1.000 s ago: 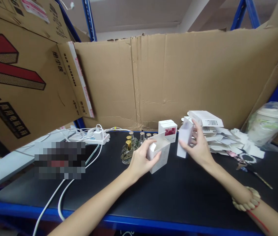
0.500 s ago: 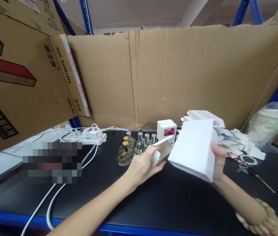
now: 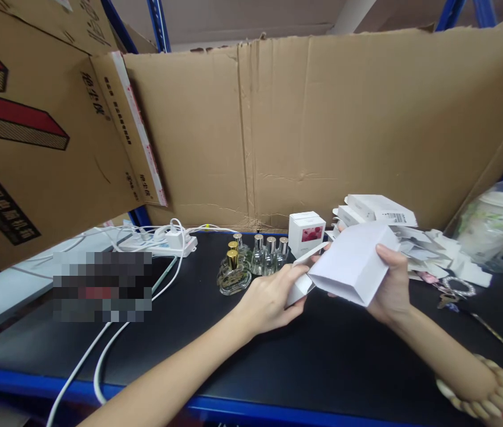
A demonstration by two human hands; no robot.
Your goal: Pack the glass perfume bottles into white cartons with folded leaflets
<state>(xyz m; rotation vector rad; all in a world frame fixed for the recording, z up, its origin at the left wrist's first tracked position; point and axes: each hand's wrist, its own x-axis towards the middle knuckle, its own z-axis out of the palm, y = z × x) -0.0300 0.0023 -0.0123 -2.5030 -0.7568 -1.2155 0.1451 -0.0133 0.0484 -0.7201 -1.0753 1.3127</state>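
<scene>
Over the black table (image 3: 322,362), my left hand (image 3: 271,296) grips a small white open carton (image 3: 299,290) between thumb and fingers. My right hand (image 3: 391,284) is closed round a larger white box (image 3: 352,258), tilted, with an opening facing down toward me. The two cartons are close together; whether they touch is hard to tell. Behind my left hand stand several glass bottles, some with gold caps (image 3: 232,258) and some with silver caps (image 3: 271,244). A white box with a red picture (image 3: 307,233) stands upright behind the held cartons.
White boxes (image 3: 380,209) and paper scraps (image 3: 456,252) lie at the back right, near keys (image 3: 447,301) and a bagged cup (image 3: 500,219). Left are a power strip (image 3: 184,244) and white cables (image 3: 95,338). Cardboard (image 3: 344,118) walls the back.
The larger box in my right hand has tipped, so its open end now shows. My left hand and its carton have shifted slightly right in the view.
</scene>
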